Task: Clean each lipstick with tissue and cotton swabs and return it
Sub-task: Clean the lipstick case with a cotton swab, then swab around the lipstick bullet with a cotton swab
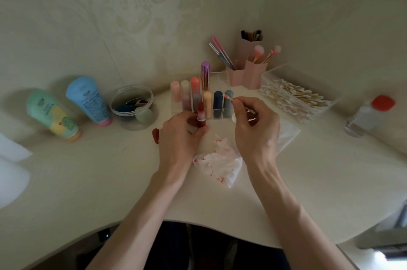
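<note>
On my bench (110, 181), far left, a green tube (52, 114) and a blue tube (88, 99) sat side by side. Just right of them stood a clear round tub (132, 126) holding makeup sponges (143, 115). At the back, a pink holder (253, 75) kept brushes (221, 54). A red-capped bottle (367, 115) stood far right.

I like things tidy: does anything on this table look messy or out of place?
The tissue lies crumpled on the table, smeared red. A red cap lies loose beside the left hand, which holds the open lipstick. The swab in the right hand has a pink-stained tip. Nothing looks broken.
</note>
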The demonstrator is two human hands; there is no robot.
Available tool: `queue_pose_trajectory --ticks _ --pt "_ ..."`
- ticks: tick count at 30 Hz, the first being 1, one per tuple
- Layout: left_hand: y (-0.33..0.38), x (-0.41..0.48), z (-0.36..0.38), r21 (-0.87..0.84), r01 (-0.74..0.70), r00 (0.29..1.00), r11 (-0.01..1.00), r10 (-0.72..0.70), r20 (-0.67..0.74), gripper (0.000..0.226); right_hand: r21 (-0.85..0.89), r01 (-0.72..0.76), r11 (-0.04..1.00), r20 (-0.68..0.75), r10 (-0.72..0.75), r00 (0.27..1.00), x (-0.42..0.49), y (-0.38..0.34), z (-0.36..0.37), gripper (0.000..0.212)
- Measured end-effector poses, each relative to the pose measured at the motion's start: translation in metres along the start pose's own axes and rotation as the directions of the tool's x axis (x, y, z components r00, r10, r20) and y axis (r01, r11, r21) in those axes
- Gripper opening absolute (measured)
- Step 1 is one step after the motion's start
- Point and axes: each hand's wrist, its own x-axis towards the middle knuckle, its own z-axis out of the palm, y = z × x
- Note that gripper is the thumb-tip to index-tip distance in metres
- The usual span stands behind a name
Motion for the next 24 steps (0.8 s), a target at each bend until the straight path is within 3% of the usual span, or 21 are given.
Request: queue_pose_trajectory --ticks 17,20,24 --pt "0.004 -0.015 -0.017 -0.001 -0.024 0.999 1.0 0.024 -0.036 0.02 0.027 0.03 0.999 0.015 -0.031 0.999 0.0 0.003 0.0 0.01" --pt "0.002 -0.03 -0.037 0.001 -0.083 0.989 0.997 0.082 -0.119 0.006 0.061 0.063 0.996 0.065 -0.067 0.996 -0.002 0.001 0.001 0.01" --pt "-0.017 -0.036 -0.059 0.111 -0.185 0.941 0.977 0.208 -0.268 0.009 0.102 0.157 0.982 0.2 -0.175 0.964 -0.008 -0.004 0.006 0.011"
